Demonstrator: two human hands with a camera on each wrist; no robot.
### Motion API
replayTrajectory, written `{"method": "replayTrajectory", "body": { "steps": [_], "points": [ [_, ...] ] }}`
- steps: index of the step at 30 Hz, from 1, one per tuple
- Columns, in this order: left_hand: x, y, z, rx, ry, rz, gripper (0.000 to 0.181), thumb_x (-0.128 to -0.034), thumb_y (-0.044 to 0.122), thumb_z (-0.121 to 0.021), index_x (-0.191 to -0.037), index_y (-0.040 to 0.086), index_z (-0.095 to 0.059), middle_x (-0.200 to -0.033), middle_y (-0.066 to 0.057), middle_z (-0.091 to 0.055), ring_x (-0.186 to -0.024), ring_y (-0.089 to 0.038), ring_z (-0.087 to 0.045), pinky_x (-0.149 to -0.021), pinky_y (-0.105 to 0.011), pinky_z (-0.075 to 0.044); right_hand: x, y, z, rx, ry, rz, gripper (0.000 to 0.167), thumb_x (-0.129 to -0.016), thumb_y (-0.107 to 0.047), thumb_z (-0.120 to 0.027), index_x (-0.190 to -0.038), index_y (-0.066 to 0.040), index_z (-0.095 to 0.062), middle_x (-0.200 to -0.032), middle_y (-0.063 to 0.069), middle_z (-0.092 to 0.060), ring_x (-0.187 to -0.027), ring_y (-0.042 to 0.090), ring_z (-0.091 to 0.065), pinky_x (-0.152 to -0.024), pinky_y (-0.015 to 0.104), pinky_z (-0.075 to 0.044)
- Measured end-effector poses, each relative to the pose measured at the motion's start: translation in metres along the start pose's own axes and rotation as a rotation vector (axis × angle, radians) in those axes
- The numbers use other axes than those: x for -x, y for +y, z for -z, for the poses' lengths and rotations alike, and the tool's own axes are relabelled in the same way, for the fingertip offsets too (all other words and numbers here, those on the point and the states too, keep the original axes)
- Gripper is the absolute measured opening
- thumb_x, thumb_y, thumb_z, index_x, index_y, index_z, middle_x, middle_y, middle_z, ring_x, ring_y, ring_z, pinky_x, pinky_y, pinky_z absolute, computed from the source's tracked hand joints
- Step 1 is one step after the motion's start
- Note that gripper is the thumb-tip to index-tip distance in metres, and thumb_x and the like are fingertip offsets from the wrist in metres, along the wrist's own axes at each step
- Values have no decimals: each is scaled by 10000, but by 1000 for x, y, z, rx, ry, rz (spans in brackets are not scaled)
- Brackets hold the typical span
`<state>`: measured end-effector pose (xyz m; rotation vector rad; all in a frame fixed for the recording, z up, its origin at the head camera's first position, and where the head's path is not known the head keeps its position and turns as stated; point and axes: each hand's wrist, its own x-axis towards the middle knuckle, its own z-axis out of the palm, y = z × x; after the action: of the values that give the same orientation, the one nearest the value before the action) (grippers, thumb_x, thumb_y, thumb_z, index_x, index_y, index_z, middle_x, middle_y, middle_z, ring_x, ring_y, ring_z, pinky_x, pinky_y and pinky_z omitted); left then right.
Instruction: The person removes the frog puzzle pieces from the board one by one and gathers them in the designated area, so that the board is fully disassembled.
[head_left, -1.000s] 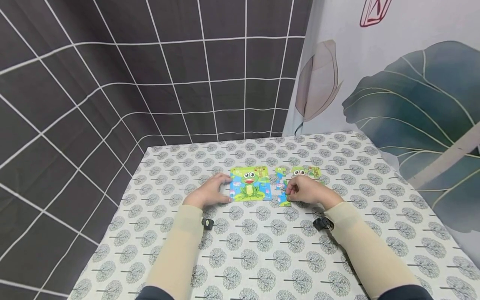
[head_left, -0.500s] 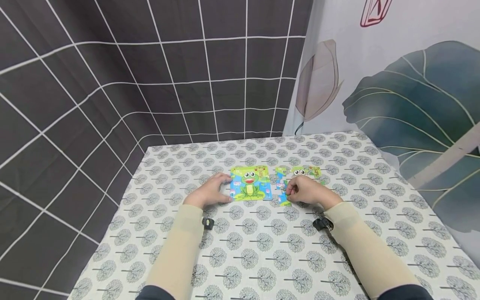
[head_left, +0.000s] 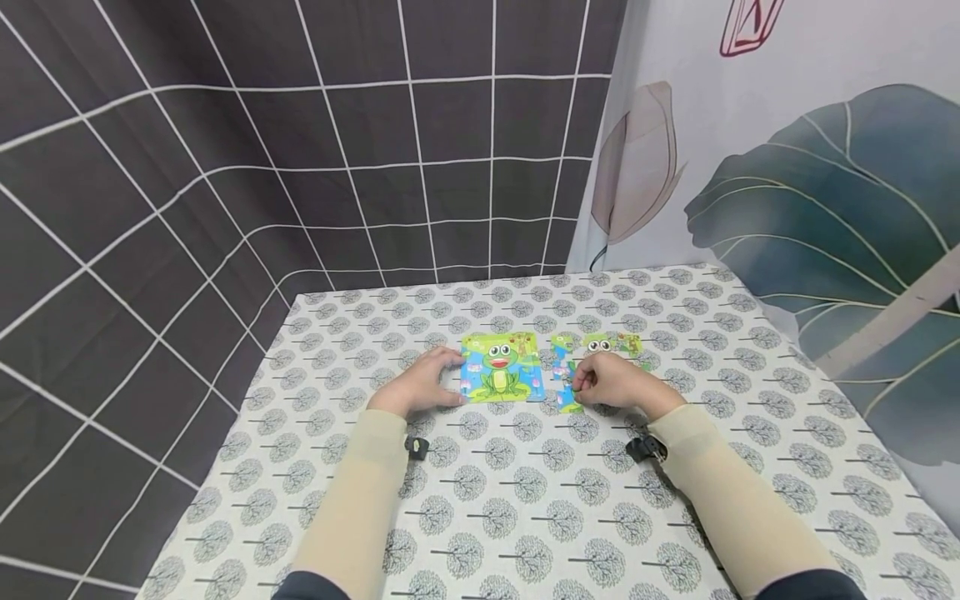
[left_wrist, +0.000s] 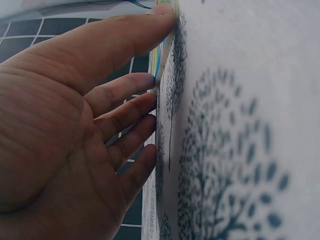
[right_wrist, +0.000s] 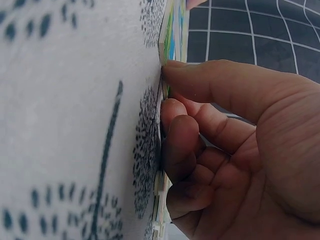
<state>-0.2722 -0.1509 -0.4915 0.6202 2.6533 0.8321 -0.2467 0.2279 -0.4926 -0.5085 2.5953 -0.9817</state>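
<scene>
In the head view, a square frog picture (head_left: 501,368) lies flat on the cloth. My left hand (head_left: 422,382) touches its left side, thumb low and index finger higher; the left wrist view shows those fingers (left_wrist: 132,105) fairly straight. To the right lie puzzle pieces: a blue and green strip on the left and a piece with the frog's eyes (head_left: 598,345) at the top. My right hand (head_left: 617,380) pinches a puzzle piece (head_left: 567,400) at the strip's lower end with thumb and curled index finger. That hand hides the middle of the puzzle.
The table carries a white cloth (head_left: 525,517) printed with grey trees. Behind it and to the left hangs a dark curtain (head_left: 450,125) with white grid lines. A pale curtain (head_left: 787,250) with large leaves is on the right. Each wrist has a black strap (head_left: 647,448).
</scene>
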Motion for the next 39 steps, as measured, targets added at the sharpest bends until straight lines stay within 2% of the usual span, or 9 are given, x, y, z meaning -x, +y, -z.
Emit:
{"method": "replayTrajectory", "body": {
  "steps": [4, 10, 17, 22, 29, 34, 39],
  "points": [
    [1, 2, 1, 5, 1, -4, 828, -801, 303, -913, -1519, 130, -539, -1609, -40, -428, -1511, -325, -346, -1242, -580, -261, 0, -2, 2, 14, 12, 5, 135, -840, -69, -833, -884, -127, -719, -821, 18, -648, -732, 181, -587, -663, 316, -549],
    [1, 2, 1, 20, 7, -13, 827, -796, 297, -915, -1515, 125, -544, -1596, -45, -445, -1499, -327, -364, -1239, -586, -267, -4, -7, 6, 60, 71, 33, 131, -863, -91, -825, -880, -169, -720, -825, -12, -657, -732, 171, -598, -688, 333, -554],
    [2, 4, 1, 27, 7, -17, 830, -803, 285, -912, -1523, 120, -535, -1600, -51, -444, -1492, -328, -375, -1235, -591, -273, -13, -21, 8, 40, 49, 59, 85, -895, -104, -798, -924, -142, -727, -815, -12, -675, -690, 170, -627, -677, 344, -583],
    [2, 4, 1, 30, 9, -14, 826, -801, 284, -913, -1520, 124, -540, -1596, -48, -448, -1493, -333, -373, -1232, -600, -274, -25, -32, 2, 36, 49, 61, 83, -908, -117, -792, -970, -120, -737, -840, -3, -669, -736, 171, -611, -705, 349, -572],
    [4, 5, 1, 41, 13, -7, 825, -796, 285, -916, -1516, 129, -544, -1598, -46, -444, -1495, -341, -369, -1228, -616, -270, -46, -46, -9, 15, 55, 75, 194, -902, -120, -819, -1079, -72, -755, -889, -1, -680, -781, 169, -629, -774, 353, -572],
    [4, 5, 1, 35, 11, -15, 823, -798, 286, -915, -1514, 122, -545, -1587, -47, -453, -1488, -336, -379, -1231, -607, -271, -57, -53, -18, 14, 53, 68, 219, -887, -131, -824, -1091, -95, -751, -893, -14, -683, -786, 158, -631, -744, 329, -581],
    [2, 3, 1, 28, 11, -24, 826, -800, 289, -913, -1516, 116, -540, -1586, -55, -453, -1482, -341, -386, -1228, -608, -279, -64, -58, -25, 22, 36, 86, 209, -882, -117, -815, -1077, -89, -746, -854, -14, -673, -710, 160, -611, -690, 326, -564]
  ]
}}
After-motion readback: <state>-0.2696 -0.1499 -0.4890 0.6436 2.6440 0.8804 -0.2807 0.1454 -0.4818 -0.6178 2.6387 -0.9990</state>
